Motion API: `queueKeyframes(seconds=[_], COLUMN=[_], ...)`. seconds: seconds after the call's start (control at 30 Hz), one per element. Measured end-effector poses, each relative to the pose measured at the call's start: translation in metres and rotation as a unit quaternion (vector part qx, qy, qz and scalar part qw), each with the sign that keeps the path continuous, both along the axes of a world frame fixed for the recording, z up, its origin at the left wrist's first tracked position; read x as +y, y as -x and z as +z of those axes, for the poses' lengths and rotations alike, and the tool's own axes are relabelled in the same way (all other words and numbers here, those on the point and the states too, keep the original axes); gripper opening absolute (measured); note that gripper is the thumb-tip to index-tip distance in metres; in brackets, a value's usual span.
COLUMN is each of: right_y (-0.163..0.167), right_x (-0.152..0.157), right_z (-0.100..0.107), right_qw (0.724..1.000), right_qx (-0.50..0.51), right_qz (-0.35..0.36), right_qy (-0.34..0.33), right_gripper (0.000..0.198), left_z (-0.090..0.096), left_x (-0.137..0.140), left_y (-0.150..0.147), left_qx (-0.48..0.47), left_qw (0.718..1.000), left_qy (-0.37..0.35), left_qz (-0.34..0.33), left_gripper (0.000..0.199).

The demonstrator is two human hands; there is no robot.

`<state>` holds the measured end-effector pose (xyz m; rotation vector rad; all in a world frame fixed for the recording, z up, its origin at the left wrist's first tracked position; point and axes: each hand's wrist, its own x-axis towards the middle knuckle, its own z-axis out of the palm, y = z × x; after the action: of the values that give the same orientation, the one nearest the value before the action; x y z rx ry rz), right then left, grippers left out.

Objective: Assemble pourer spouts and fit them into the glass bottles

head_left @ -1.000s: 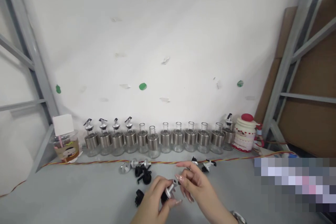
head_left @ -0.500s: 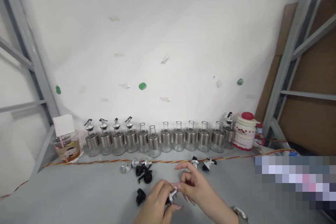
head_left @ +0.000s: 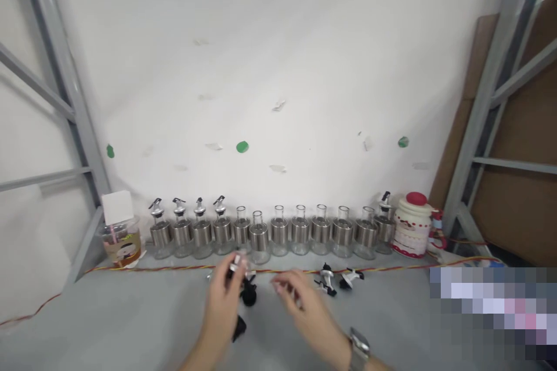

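Observation:
My left hand [head_left: 223,293] reaches over the loose pourer parts, its thumb and fingers closed around a small silver and dark pourer spout [head_left: 237,262], which is blurred. Just below its fingers lie a black pourer stopper [head_left: 249,295] and another black part [head_left: 239,328], half covered by the wrist. My right hand [head_left: 300,298] hovers to the right with fingers half curled and apart; nothing shows in it. To its right rest two silver and black pourers, one upright-looking pourer [head_left: 328,279] and one tilted pourer [head_left: 351,279].
A row of glass bottles [head_left: 300,231] with steel bands stands along the wall, several topped with pourers. A drink cup [head_left: 122,243] is at the left end, a white jar [head_left: 411,229] at the right. A twisted wire [head_left: 174,269] crosses the grey table [head_left: 130,319].
My hands have parted. The left moved forward and left to the loose parts, with a silver and dark piece in its fingers. The right drew back slightly, uncovering more of a pourer.

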<state>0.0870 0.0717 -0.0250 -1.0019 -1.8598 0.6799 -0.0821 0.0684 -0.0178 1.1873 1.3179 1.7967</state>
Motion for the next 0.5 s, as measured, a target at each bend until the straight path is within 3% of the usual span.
queueKeyframes(seconds=[0.03, 0.1, 0.17, 0.33, 0.5], right_y=[0.009, 0.028, 0.048, 0.079, 0.076], right_x=[0.001, 0.004, 0.009, 0.022, 0.024], right_z=[0.003, 0.007, 0.005, -0.008, -0.010], right_qw=[0.996, 0.967, 0.950, 0.948, 0.970], right_qx=[-0.073, -0.203, -0.252, -0.255, -0.172], right_qz=[0.027, 0.079, 0.098, 0.096, 0.099], right_qy=[-0.052, -0.128, -0.155, -0.165, -0.141], right_gripper=[0.017, 0.024, 0.026, 0.022, 0.023], left_z=[0.004, 0.009, 0.010, 0.004, 0.005], left_x=[0.006, 0.015, 0.021, 0.021, 0.016], left_y=[0.011, 0.028, 0.038, 0.034, 0.023], left_qx=[-0.116, -0.189, -0.217, -0.237, -0.243], left_qw=[0.993, 0.981, 0.974, 0.970, 0.970], left_qy=[-0.003, -0.014, -0.020, -0.014, -0.001], left_qz=[0.012, 0.039, 0.064, 0.051, 0.023], left_gripper=[0.029, 0.027, 0.024, 0.024, 0.028])
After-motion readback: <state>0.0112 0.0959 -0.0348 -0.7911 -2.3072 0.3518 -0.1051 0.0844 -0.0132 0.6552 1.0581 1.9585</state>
